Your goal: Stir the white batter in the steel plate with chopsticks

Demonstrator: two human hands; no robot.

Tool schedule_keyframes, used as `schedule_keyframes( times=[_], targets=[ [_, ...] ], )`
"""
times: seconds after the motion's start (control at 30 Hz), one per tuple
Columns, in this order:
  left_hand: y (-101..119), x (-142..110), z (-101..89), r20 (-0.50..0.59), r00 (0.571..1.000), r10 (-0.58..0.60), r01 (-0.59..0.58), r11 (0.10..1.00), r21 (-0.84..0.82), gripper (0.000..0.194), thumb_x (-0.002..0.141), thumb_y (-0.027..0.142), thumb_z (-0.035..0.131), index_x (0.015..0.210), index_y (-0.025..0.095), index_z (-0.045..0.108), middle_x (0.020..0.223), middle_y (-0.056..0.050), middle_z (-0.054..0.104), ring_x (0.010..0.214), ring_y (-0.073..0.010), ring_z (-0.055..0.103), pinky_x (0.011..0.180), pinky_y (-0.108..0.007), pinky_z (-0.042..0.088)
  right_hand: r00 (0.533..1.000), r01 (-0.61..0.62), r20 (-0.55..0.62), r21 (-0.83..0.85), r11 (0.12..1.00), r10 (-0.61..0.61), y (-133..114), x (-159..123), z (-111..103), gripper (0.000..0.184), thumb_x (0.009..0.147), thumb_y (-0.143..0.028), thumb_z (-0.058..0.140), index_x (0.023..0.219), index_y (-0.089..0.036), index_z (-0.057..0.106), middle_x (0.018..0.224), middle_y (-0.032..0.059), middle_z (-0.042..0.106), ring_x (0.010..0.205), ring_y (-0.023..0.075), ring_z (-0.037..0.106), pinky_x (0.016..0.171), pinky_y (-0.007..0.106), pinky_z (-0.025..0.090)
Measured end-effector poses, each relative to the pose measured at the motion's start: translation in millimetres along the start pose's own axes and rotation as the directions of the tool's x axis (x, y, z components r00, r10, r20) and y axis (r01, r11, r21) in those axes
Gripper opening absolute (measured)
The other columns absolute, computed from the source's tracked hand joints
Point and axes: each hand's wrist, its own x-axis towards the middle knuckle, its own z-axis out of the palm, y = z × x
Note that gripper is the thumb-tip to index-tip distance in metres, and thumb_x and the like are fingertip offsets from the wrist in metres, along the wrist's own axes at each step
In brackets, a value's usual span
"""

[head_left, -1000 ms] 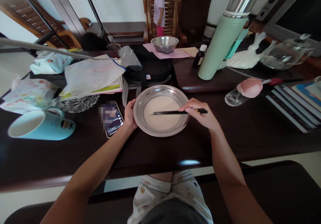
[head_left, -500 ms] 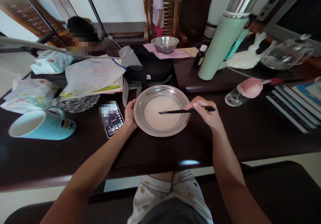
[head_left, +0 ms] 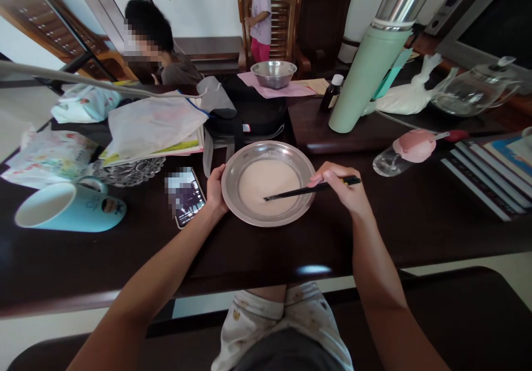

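A round metal bowl [head_left: 269,222] with a wide rim stands on the dark table in front of me. Inside it lies a pale, milky liquid [head_left: 266,179]. My left hand [head_left: 216,191] grips the bowl's left rim, its fingers partly hidden behind the metal. Black chopsticks [head_left: 295,192] are pinched in my right hand [head_left: 338,182] over the right rim. They slant down to the left, with their tips in the liquid. A lit phone [head_left: 189,196] lies just left of my left hand.
A light blue mug [head_left: 66,207] stands at the left, near a glass dish [head_left: 131,171]. Behind the bowl are a black bag [head_left: 257,110] and another metal bowl [head_left: 273,74]. A green thermos [head_left: 369,74], a pink-topped bottle [head_left: 409,149] and books [head_left: 484,177] are rightward. Two people are beyond the table.
The chopsticks' tips have moved toward me in the liquid, and my right hand has shifted slightly. My left hand stays on the rim. The person at the back left has raised their head.
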Motion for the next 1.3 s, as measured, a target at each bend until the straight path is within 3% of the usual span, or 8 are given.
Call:
schedule_keyframes(
  times=[0.13,0.23,0.33,0.5,0.7,0.9,1.1,1.3],
  targets=[
    [1.0,0.3,-1.1,0.000,1.000,0.003,-0.003,1.000,0.013,0.017,0.083,0.037,0.076,0.077,0.022,0.071,0.082,-0.008,0.083,0.094,-0.0375,0.083,0.087,-0.048,0.070,0.992,0.059,0.112,-0.065,0.996,-0.051,0.6,2.0,4.9,0.037,0.105,-0.059,0.069,0.093,-0.031,0.090,0.091,0.0043,0.087,0.089,0.0226,0.078,0.085,0.040,0.063],
    [1.9,-0.3,-0.8,0.003,1.000,0.004,-0.004,1.000,0.019,0.016,0.082,0.037,0.076,0.079,0.022,0.072,0.083,-0.008,0.083,0.095,-0.0380,0.083,0.087,-0.049,0.070,0.998,0.045,0.037,-0.123,0.991,-0.041,0.8,2.0,2.3,0.039,0.105,-0.061,0.068,0.092,-0.031,0.089,0.091,0.0043,0.087,0.090,0.0234,0.078,0.086,0.042,0.063],
    [2.1,-1.6,0.3,-0.003,1.000,0.001,-0.001,1.000,0.031,0.016,0.082,0.037,0.075,0.081,0.022,0.073,0.085,-0.008,0.084,0.097,-0.0391,0.083,0.088,-0.050,0.070,1.000,-0.013,-0.022,-0.048,0.999,0.011,-0.2,0.2,-0.9,0.044,0.106,-0.063,0.066,0.089,-0.028,0.088,0.085,0.0050,0.085,0.083,0.0228,0.079,0.083,0.040,0.065],
    [1.4,-2.4,0.6,0.009,1.000,0.013,-0.013,1.000,0.026,0.017,0.081,0.037,0.077,0.077,0.022,0.071,0.082,-0.008,0.083,0.098,-0.0403,0.083,0.091,-0.051,0.069,0.994,0.025,0.107,-0.051,0.998,-0.020,-1.4,1.4,4.2,0.043,0.104,-0.063,0.068,0.090,-0.029,0.089,0.088,0.0055,0.086,0.087,0.0234,0.079,0.084,0.040,0.065],
    [1.0,-2.8,2.3,-0.027,1.000,0.013,-0.013,1.000,0.026,0.017,0.084,0.036,0.073,0.077,0.021,0.071,0.081,-0.009,0.082,0.097,-0.0390,0.083,0.090,-0.051,0.069,0.999,0.035,-0.033,-0.099,0.994,-0.038,-0.9,1.2,0.7,0.041,0.106,-0.059,0.066,0.089,-0.030,0.089,0.087,0.0047,0.085,0.087,0.0227,0.078,0.085,0.040,0.063],
    [1.5,-2.9,2.0,-0.014,1.000,0.016,-0.016,1.000,0.020,0.016,0.083,0.036,0.076,0.077,0.022,0.071,0.076,-0.006,0.080,0.095,-0.0378,0.083,0.089,-0.048,0.069,0.992,0.051,0.119,-0.078,0.996,-0.041,-1.4,2.0,4.3,0.040,0.105,-0.060,0.068,0.092,-0.029,0.090,0.090,0.0051,0.087,0.088,0.0225,0.079,0.083,0.039,0.063],
    [0.5,-1.3,0.7,-0.001,1.000,0.020,-0.020,1.000,0.008,0.016,0.084,0.036,0.075,0.077,0.022,0.072,0.079,-0.008,0.081,0.097,-0.0389,0.083,0.091,-0.050,0.069,1.000,0.004,-0.027,-0.055,0.998,-0.006,0.3,0.5,0.8,0.045,0.106,-0.062,0.065,0.088,-0.029,0.089,0.085,0.0050,0.085,0.084,0.0231,0.079,0.083,0.040,0.064],
    [0.9,-1.7,0.8,-0.009,1.000,0.023,-0.022,0.999,0.036,0.016,0.084,0.037,0.074,0.078,0.022,0.071,0.081,-0.008,0.082,0.097,-0.0385,0.083,0.089,-0.050,0.070,0.994,0.047,0.098,-0.078,0.996,-0.039,-0.3,2.0,4.7,0.042,0.104,-0.063,0.068,0.089,-0.030,0.089,0.091,0.0055,0.087,0.089,0.0232,0.079,0.084,0.040,0.064]
  ],
)
